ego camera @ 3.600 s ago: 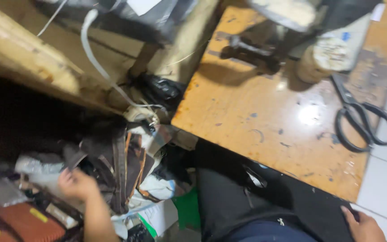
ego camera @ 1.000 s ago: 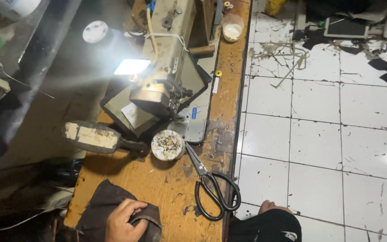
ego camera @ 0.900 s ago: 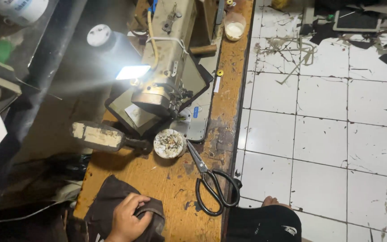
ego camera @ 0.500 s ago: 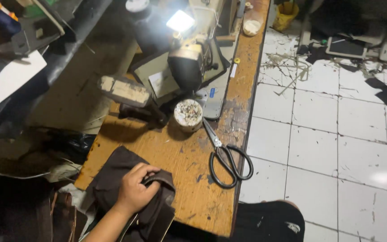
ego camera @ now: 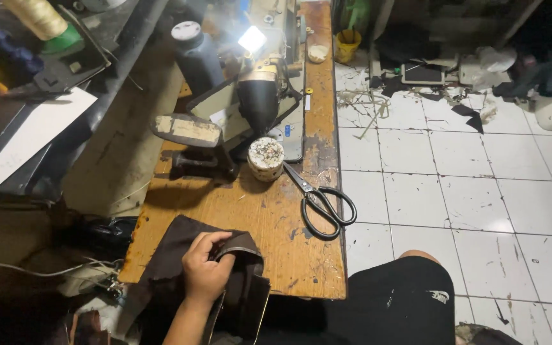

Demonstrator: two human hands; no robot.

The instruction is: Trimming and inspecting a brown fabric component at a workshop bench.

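Observation:
My left hand grips a stack of dark brown leather pieces that lies on the near left corner of a worn wooden table. The fingers curl over the folded upper edge of the pieces, which hang partly over the table's front edge. Black scissors lie shut to the right of the hand, near the table's right edge. My right hand is out of the picture.
A round white tub stands beyond the scissors, in front of a lit sewing machine. A shoe last on a stand is left of it. My knee in black shorts is over the white tiled floor. Scraps litter the far floor.
The view swung from the cluttered pile at the left up to the table. My left hand brought dark leather pieces onto the table corner and keeps hold of them; the view has shifted closer.

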